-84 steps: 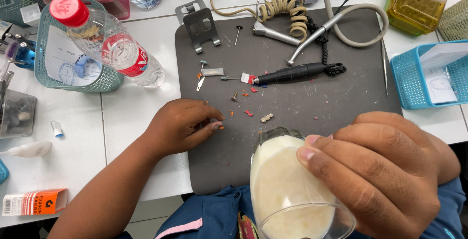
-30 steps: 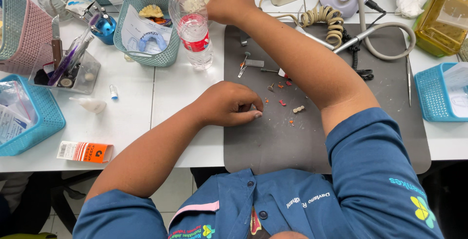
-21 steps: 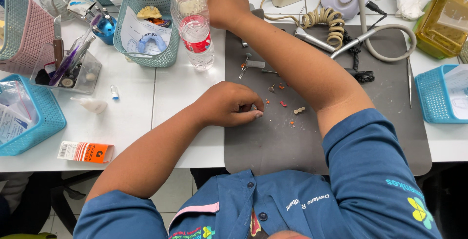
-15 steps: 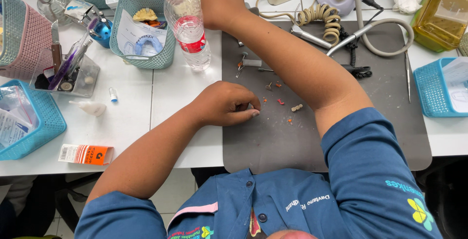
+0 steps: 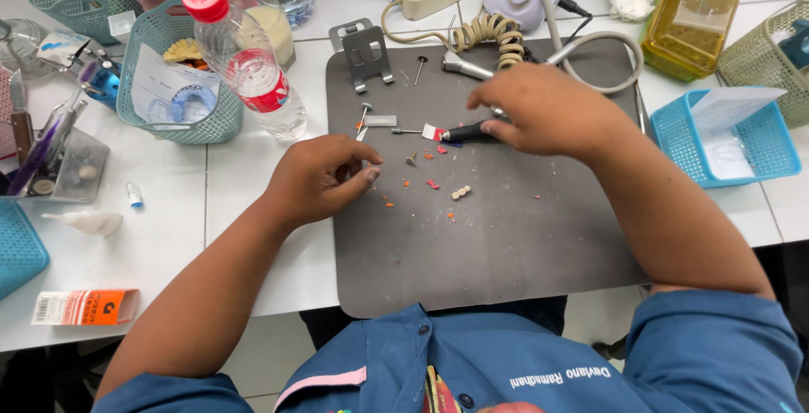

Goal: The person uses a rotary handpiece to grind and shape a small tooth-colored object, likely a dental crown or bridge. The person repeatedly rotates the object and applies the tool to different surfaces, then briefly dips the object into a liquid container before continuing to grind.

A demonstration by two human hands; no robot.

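Observation:
My left hand (image 5: 324, 179) rests on the left part of the grey mat (image 5: 506, 253), thumb and forefinger pinched together; nothing shows between them. My right hand (image 5: 548, 108) lies over the mat's upper middle, its fingers closed on the black handpiece (image 5: 463, 132), whose red-and-white tip points left. A small cream tooth piece (image 5: 460, 193) and red crumbs (image 5: 431, 184) lie on the mat between my hands. Thin metal burs (image 5: 364, 115) lie just above my left hand.
A plastic water bottle (image 5: 253, 76) leans by a teal basket (image 5: 181, 93), with a glass jar (image 5: 265, 24) behind it. A coiled cord (image 5: 489, 35) and machines sit at the back. A blue basket (image 5: 725, 139) and yellow box (image 5: 687, 21) stand right. An orange packet (image 5: 84, 306) lies front left.
My right hand has come back from the far left by the bottle, leaving the jar there, and now grips the handpiece. My left hand has stayed in place.

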